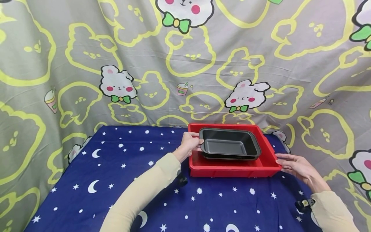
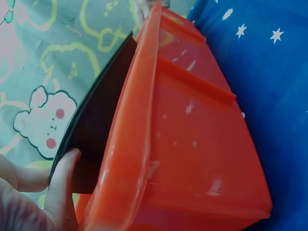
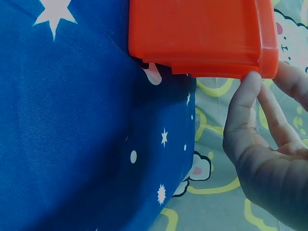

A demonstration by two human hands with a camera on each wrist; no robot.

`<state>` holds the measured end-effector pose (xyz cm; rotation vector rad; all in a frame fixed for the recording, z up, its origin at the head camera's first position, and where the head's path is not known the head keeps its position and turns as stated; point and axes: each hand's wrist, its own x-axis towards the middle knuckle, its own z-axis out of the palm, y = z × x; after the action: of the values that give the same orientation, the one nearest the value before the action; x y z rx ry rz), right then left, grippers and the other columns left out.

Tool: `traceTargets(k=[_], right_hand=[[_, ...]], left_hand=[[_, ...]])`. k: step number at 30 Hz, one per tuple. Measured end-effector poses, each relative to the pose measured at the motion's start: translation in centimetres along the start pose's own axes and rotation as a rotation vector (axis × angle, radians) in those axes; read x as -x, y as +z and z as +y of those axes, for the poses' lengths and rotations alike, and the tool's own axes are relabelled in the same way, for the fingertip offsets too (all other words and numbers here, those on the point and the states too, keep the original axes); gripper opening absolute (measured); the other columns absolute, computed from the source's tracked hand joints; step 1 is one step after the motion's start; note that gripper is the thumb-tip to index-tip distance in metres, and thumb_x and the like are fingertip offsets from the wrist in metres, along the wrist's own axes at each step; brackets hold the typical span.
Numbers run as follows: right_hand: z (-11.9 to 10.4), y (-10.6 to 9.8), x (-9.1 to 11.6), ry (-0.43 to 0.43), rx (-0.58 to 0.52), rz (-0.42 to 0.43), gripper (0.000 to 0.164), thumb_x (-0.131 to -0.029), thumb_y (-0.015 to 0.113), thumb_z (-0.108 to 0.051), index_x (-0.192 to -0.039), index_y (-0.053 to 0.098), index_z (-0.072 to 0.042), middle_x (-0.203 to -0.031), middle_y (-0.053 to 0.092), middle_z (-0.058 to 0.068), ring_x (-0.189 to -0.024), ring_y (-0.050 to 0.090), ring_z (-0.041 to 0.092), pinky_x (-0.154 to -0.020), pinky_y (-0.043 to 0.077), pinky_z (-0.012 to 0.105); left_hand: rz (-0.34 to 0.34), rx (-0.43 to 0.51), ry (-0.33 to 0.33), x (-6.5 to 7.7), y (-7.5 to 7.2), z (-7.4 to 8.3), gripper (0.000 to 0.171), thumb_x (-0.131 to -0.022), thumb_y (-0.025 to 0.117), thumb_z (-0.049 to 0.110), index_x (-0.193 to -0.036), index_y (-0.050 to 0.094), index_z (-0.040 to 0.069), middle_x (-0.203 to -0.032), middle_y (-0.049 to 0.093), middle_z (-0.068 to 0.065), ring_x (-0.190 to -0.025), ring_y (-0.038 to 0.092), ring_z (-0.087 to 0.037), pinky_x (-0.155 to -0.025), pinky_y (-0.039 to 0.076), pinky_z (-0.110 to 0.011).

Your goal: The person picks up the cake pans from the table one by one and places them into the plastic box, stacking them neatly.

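Note:
A black loaf pan (image 1: 223, 146) lies over the inside of a red plastic bin (image 1: 232, 172), its hollow facing up. A second dark edge shows along its lower front side. My left hand (image 1: 191, 142) pinches the pan's left end, with the thumb on the rim. In the left wrist view, the dark pan (image 2: 96, 115) slants beside the bin's rim, and the thumb (image 2: 65, 173) presses its face. On the other side, my right hand (image 1: 298, 167) holds the bin's right front corner. In the right wrist view, its fingers touch the red rim (image 3: 267, 43) from two sides.
The bin stands near the back of a table under a dark blue cloth (image 1: 124, 187) with white stars and moons. Behind the table hangs a grey curtain (image 1: 150, 58) printed with yellow outlines and white rabbits. The table's right edge runs close by the bin.

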<state>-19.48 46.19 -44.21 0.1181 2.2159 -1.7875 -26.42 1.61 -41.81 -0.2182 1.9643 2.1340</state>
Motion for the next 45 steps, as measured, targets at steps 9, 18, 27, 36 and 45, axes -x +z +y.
traceTargets(k=[9,18,27,36,45], right_hand=[[0.1,-0.1,0.1,-0.001,-0.016,-0.005,0.03,-0.104,0.064,-0.006,-0.108,0.076,-0.034,-0.102,0.078,-0.017,-0.087,0.078,0.008,-0.079,0.065,0.023],[0.2,-0.1,0.0,0.005,0.02,0.012,0.026,-0.104,0.065,-0.009,-0.114,0.075,-0.03,-0.102,0.077,-0.02,-0.088,0.077,0.007,-0.079,0.065,0.022],[-0.1,0.0,0.0,0.002,0.009,0.005,0.029,-0.104,0.066,-0.008,-0.108,0.075,-0.035,-0.101,0.077,-0.019,-0.088,0.077,0.006,-0.079,0.065,0.022],[-0.1,-0.1,-0.1,-0.004,-0.002,-0.002,0.03,-0.104,0.065,-0.007,-0.107,0.075,-0.036,-0.102,0.078,-0.018,-0.088,0.078,0.007,-0.079,0.065,0.022],[0.1,0.0,-0.2,-0.005,-0.003,-0.001,0.029,-0.104,0.065,-0.008,-0.108,0.075,-0.035,-0.102,0.078,-0.018,-0.088,0.078,0.007,-0.079,0.065,0.022]], left_hand=[[0.009,-0.035,-0.008,0.0,0.8,-0.3,0.041,-0.093,0.065,-0.012,-0.133,0.058,-0.015,-0.111,0.071,-0.04,-0.051,0.062,-0.012,-0.043,0.055,-0.021],[0.019,-0.061,-0.032,0.1,1.1,-0.1,0.043,-0.092,0.065,-0.012,-0.135,0.056,-0.014,-0.076,0.06,-0.011,-0.051,0.06,-0.012,-0.045,0.057,-0.022],[-0.001,-0.113,-0.053,-0.1,0.9,0.1,0.041,-0.095,0.068,-0.006,-0.134,0.057,-0.013,-0.098,0.072,-0.028,-0.061,0.065,-0.016,-0.055,0.063,-0.029],[-0.108,-0.135,-0.083,-0.2,-0.1,0.7,0.05,-0.097,0.068,-0.006,-0.143,0.051,-0.012,-0.123,0.07,-0.038,-0.089,0.081,-0.038,-0.069,0.067,-0.038],[-0.112,-0.221,-0.067,0.3,-0.9,1.2,0.047,-0.096,0.073,-0.001,-0.138,0.055,-0.014,-0.122,0.071,-0.031,-0.093,0.08,-0.038,-0.071,0.067,-0.037]])
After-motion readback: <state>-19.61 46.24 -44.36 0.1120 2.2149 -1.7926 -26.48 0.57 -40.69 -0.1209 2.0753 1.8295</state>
